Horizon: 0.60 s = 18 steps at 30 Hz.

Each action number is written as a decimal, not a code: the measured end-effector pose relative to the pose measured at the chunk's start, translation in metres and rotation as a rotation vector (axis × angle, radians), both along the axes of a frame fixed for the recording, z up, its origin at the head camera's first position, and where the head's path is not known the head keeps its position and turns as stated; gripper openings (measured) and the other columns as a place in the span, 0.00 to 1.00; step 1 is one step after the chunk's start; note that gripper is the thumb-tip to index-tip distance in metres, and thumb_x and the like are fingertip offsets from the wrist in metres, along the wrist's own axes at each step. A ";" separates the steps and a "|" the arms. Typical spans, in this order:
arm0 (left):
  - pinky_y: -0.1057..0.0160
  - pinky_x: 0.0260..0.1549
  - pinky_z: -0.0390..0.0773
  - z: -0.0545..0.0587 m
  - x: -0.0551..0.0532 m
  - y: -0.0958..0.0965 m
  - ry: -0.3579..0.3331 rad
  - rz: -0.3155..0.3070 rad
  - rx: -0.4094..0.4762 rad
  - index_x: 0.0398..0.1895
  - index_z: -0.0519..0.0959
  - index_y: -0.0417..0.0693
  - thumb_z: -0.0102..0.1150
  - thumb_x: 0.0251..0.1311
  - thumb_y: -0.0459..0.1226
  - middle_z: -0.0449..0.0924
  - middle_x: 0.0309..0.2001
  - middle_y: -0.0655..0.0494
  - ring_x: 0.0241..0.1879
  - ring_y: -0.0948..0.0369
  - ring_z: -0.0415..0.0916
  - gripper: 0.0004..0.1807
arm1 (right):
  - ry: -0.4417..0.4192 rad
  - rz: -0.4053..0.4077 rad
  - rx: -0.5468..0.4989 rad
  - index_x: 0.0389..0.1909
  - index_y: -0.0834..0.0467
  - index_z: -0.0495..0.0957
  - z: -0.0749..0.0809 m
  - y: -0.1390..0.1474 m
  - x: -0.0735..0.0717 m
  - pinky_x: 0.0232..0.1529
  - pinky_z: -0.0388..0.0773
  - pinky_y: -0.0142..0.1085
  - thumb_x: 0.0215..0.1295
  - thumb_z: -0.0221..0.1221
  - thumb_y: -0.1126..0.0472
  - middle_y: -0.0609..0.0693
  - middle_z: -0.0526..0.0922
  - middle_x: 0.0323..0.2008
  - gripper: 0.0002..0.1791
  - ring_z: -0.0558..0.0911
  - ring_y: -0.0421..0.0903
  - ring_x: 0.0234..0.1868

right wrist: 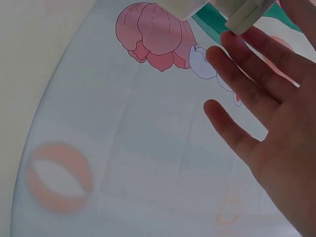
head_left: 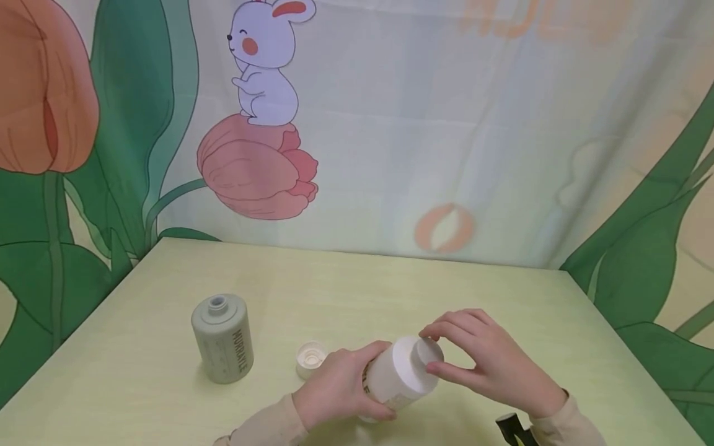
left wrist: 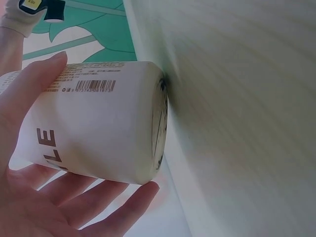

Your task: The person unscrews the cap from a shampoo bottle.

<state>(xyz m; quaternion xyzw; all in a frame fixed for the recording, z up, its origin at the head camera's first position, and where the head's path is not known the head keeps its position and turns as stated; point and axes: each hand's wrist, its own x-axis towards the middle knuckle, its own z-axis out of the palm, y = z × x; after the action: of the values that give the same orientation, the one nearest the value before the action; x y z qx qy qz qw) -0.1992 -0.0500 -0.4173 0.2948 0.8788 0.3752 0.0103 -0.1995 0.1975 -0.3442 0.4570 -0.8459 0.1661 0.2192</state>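
My left hand (head_left: 348, 384) grips a white bottle (head_left: 398, 375) round its body, and the bottle leans with its top toward the right. Brown lettering and a barcode show on the bottle's side (left wrist: 98, 113) in the left wrist view. At the bottle's top, my right hand (head_left: 491, 359) pinches the white round cap (head_left: 428, 353) between thumb and fingers. In the right wrist view, the fingers (right wrist: 242, 74) reach up to the cap's rim (right wrist: 247, 17). Just beyond the left hand lies a loose white cap (head_left: 311, 358), its hollow inside facing up.
A grey-green bottle (head_left: 223, 341) with an uncapped neck stands upright at the left of the pale yellow table (head_left: 334, 279). A printed curtain (head_left: 390, 124) with a rabbit and tulips hangs behind the table. A dark device (head_left: 510, 427) is at the right wrist.
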 end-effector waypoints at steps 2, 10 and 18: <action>0.72 0.35 0.74 -0.001 0.001 0.000 -0.004 0.004 -0.002 0.56 0.73 0.61 0.80 0.32 0.46 0.85 0.40 0.62 0.34 0.71 0.77 0.40 | 0.001 0.031 0.006 0.50 0.46 0.78 0.001 0.000 0.001 0.53 0.70 0.36 0.64 0.62 0.50 0.36 0.79 0.47 0.15 0.76 0.38 0.48; 0.72 0.34 0.74 0.000 0.000 -0.001 0.012 0.011 -0.019 0.55 0.73 0.60 0.80 0.31 0.47 0.85 0.39 0.62 0.34 0.71 0.76 0.40 | -0.049 0.010 0.027 0.57 0.46 0.76 0.003 0.003 0.003 0.55 0.68 0.34 0.60 0.66 0.49 0.36 0.79 0.53 0.24 0.76 0.37 0.54; 0.71 0.36 0.75 0.000 0.001 0.000 -0.001 0.003 -0.010 0.56 0.73 0.61 0.80 0.32 0.46 0.85 0.41 0.61 0.36 0.70 0.77 0.40 | 0.004 0.027 -0.008 0.47 0.46 0.78 0.004 0.002 0.002 0.49 0.72 0.35 0.61 0.64 0.49 0.36 0.80 0.44 0.14 0.77 0.36 0.46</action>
<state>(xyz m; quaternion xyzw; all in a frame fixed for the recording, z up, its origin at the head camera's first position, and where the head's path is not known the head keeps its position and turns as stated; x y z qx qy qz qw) -0.1985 -0.0498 -0.4169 0.2935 0.8810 0.3710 0.0114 -0.1979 0.1996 -0.3403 0.4678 -0.8385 0.1716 0.2204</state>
